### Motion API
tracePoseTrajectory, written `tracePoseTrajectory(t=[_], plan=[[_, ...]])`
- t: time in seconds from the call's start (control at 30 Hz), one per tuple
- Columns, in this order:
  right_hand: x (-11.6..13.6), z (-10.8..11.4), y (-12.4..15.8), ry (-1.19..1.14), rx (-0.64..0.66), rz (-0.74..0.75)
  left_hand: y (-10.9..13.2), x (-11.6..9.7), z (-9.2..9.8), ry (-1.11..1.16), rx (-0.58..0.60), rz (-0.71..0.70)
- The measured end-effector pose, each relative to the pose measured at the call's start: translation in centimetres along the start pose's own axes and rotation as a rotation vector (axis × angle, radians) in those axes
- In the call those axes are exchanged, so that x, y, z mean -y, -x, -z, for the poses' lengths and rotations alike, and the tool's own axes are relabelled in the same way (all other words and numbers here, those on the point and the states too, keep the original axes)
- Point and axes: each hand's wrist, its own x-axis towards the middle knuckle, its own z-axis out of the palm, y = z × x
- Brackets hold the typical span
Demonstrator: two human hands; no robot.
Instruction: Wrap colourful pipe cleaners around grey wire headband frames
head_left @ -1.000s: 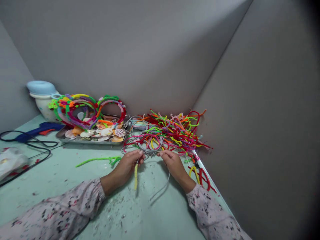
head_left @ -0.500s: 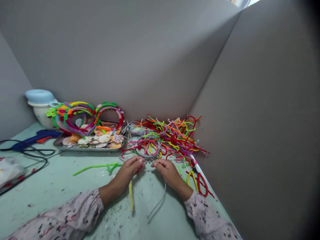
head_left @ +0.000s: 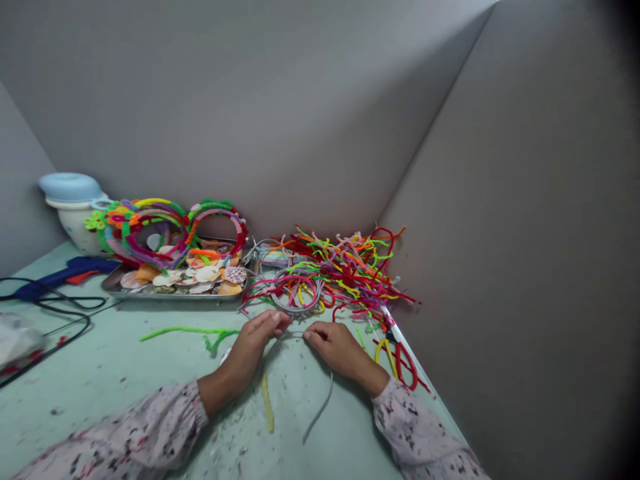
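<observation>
My left hand and my right hand meet over the pale green table, both pinching a thin grey headband whose free end curves toward me. A yellow pipe cleaner lies on the table just below my left hand; whether that hand still touches it is hidden. A tangle of bare grey headbands and coloured pipe cleaners sits just beyond my fingers.
A metal tray holds seashells and decorated headbands. A green pipe cleaner lies at left, with a blue glue gun, black cable and a lidded pot. Grey partition walls enclose the corner.
Both hands drew slightly toward me with the grey headband. The yellow pipe cleaner dropped from hanging at my left hand to lying flat on the table.
</observation>
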Motion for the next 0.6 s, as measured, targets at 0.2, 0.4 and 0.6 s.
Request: tracePoseTrajectory(t=[0.2, 0.4, 0.6], plan=[[-0.3, -0.2, -0.1, 0.098, -0.020, 0.036, -0.2, -0.4, -0.1, 0.183, -0.027, 0.045], [-0.3, 0.1, -0.1, 0.131, -0.093, 0.094, -0.3, -0.8, 0.0, 0.263, -0.043, 0.086], [0.8, 1.5, -1.4, 0.168, -0.189, 0.119, -0.1, -1.2, -0.1, 0.154, -0.008, 0.081]])
